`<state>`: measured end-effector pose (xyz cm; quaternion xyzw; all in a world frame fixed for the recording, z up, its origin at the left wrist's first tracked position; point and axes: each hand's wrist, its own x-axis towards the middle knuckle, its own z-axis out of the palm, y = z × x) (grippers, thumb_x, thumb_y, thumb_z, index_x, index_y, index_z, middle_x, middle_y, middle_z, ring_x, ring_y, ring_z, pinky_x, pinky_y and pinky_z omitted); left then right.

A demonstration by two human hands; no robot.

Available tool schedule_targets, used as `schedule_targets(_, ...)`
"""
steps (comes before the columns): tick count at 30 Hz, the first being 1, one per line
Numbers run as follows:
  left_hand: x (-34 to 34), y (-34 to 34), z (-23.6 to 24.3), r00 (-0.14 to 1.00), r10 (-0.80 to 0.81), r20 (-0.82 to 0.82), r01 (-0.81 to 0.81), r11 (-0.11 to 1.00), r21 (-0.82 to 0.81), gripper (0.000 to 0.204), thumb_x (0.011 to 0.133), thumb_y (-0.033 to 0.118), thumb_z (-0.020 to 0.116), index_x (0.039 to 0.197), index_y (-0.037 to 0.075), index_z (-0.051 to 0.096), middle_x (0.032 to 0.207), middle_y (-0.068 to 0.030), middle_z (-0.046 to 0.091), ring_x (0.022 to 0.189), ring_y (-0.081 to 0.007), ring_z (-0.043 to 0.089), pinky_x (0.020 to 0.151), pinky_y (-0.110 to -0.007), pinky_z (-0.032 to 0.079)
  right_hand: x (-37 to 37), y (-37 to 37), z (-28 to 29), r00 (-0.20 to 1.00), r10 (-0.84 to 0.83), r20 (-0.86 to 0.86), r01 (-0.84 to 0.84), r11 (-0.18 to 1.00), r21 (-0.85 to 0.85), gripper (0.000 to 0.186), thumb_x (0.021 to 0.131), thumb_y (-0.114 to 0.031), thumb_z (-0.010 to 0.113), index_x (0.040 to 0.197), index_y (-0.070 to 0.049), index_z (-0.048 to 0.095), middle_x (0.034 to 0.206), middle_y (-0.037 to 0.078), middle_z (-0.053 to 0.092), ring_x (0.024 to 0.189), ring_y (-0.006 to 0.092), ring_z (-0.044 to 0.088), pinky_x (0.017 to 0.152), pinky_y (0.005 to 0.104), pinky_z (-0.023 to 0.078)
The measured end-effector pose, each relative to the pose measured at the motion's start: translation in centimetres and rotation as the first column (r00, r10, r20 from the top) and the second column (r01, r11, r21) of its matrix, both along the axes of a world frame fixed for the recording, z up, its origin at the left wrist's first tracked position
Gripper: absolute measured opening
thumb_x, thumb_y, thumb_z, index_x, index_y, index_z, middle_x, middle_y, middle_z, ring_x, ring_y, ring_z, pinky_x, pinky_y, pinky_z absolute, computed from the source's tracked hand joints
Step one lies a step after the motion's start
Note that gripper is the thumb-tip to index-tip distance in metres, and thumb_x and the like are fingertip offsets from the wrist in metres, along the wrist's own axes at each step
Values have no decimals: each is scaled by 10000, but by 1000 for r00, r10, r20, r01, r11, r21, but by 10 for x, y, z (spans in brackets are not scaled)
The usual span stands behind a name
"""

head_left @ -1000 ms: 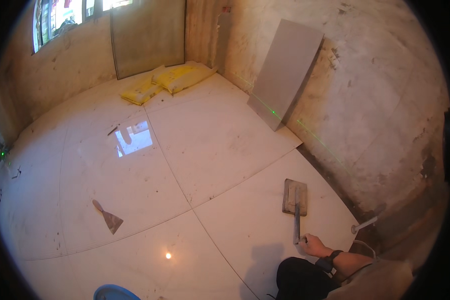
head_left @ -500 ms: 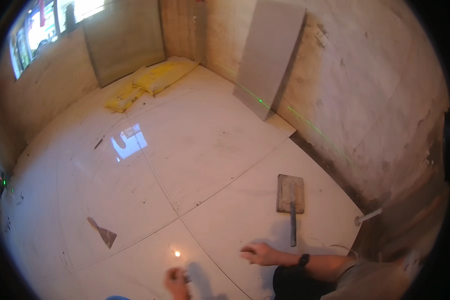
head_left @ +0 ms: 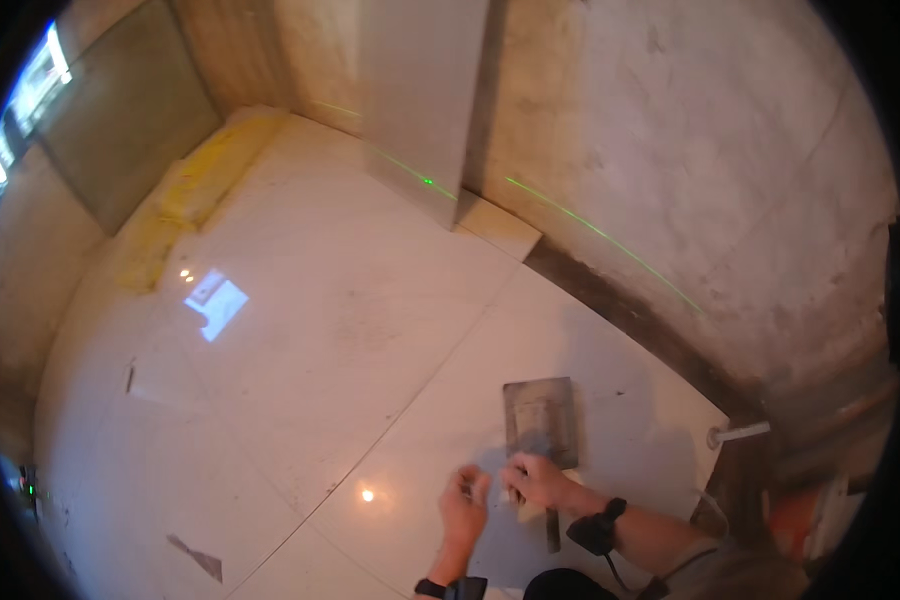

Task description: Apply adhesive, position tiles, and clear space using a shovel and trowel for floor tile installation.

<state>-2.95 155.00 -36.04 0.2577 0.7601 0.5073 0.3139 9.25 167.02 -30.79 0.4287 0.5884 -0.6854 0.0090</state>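
Note:
A grey grout float (head_left: 552, 400) lies on the white tiled floor (head_left: 310, 400), its dark handle pointing toward me. My right hand (head_left: 537, 482) is over that handle, fingers curled; what is in them is hidden. My left hand (head_left: 464, 500) is just left of it, raised with bent fingers around something too blurred to make out. A metal scraper (head_left: 198, 556) lies on the tiles at the lower left.
A tall grey board (head_left: 415, 90) leans on the right wall (head_left: 670, 150), crossed by a green laser line. Yellow sacks (head_left: 195, 190) lie below a panel (head_left: 130, 110) by the window. A dark gap runs along the right tile edge, with a white pipe (head_left: 742, 432).
My right hand let go of the float's handle end and has moved forward over it. My left hand came into view and rose beside it. The view has turned toward the right wall.

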Motion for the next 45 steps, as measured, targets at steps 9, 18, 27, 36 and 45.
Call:
schedule_targets(9,-100,25,-72,645,-353,-678,-185,789,-586,620,869,359,494,1351,-20,402,1470,-190,329,1385,-381,231,1117,-542,109,-14,237,-77,921,-261,289,-130,491,861,227,902,-237,543,876,-14,581,827,222,615,810,425,576,687,479,455)
schedule_targets(18,-107,23,-85,670,-422,-611,-127,746,-654,652,841,347,494,1349,-43,376,1446,-227,337,1363,-431,238,1106,-574,98,-126,329,-137,932,-234,276,-172,382,908,196,901,-233,536,893,-45,592,864,188,639,819,388,603,707,456,473)
schedule_targets(27,-112,22,-86,686,-439,-580,-104,730,-675,701,817,374,505,1353,-53,360,1446,-234,330,1360,-445,233,1102,-593,89,-137,340,-136,897,-131,422,-362,330,872,150,898,-176,514,878,-28,524,819,188,621,781,390,601,676,478,464)
schedule_targets(36,-110,24,-84,718,-470,-513,-74,681,-728,687,854,369,463,1390,-34,314,1494,-211,262,1403,-412,163,1120,-566,55,-137,342,-132,860,-36,509,-482,268,834,139,874,-143,517,927,-15,534,881,196,614,814,391,598,713,466,478)
schedule_targets(45,-114,26,-73,742,-442,-504,-63,703,-709,737,822,356,549,1394,-39,303,1486,-211,271,1400,-416,156,1118,-575,51,-139,249,-126,839,-1,544,-543,68,837,468,903,-296,517,1242,26,504,1356,198,440,1284,340,382,1065,446,306)
